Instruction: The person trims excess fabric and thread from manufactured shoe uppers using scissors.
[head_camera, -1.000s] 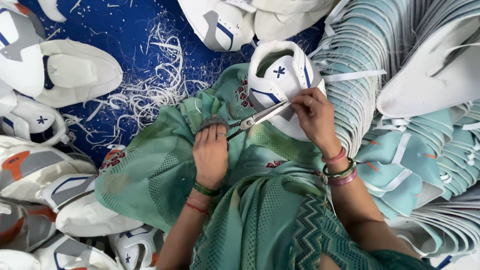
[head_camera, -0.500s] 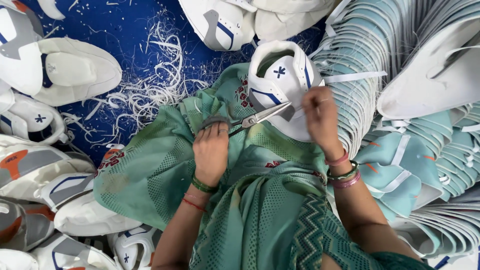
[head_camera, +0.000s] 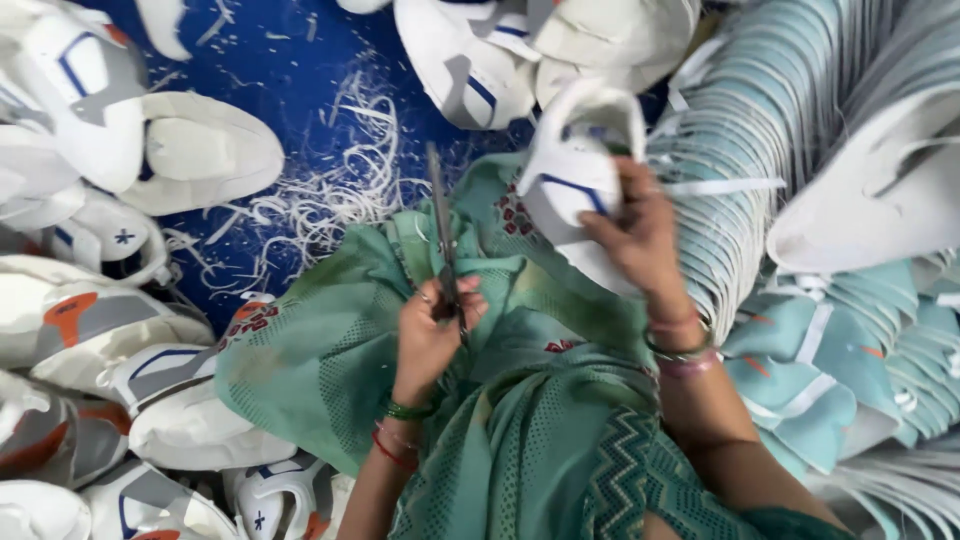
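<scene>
A seated worker's left hand (head_camera: 432, 330) grips the handles of a pair of scissors (head_camera: 441, 235), fingers curled tight through the loops; the blades look closed and run almost straight up, toward 12 o'clock, over the green cloth (head_camera: 330, 350) on the lap. The right hand (head_camera: 640, 235) is closed around a white shoe upper (head_camera: 570, 185) with a dark blue stripe, thumb across its lower edge, holding it raised. The upper lies at about 2 o'clock from the scissor hand, near but not touching the blades; its long axis tilts from lower right to upper left, the open collar end uppermost. The blade tips stand to the left of the upper, level with its top, so the left hand is the one that must close the gap.

White trimmings (head_camera: 320, 200) are strewn over the blue floor (head_camera: 280, 70) at 11 o'clock. Finished white uppers with blue and orange patches (head_camera: 90, 310) are heaped from 7 to 10 o'clock; a tall fan of stacked teal pieces (head_camera: 760, 130) fills 1 to 4 o'clock. No packages, labels or signs are visible.
</scene>
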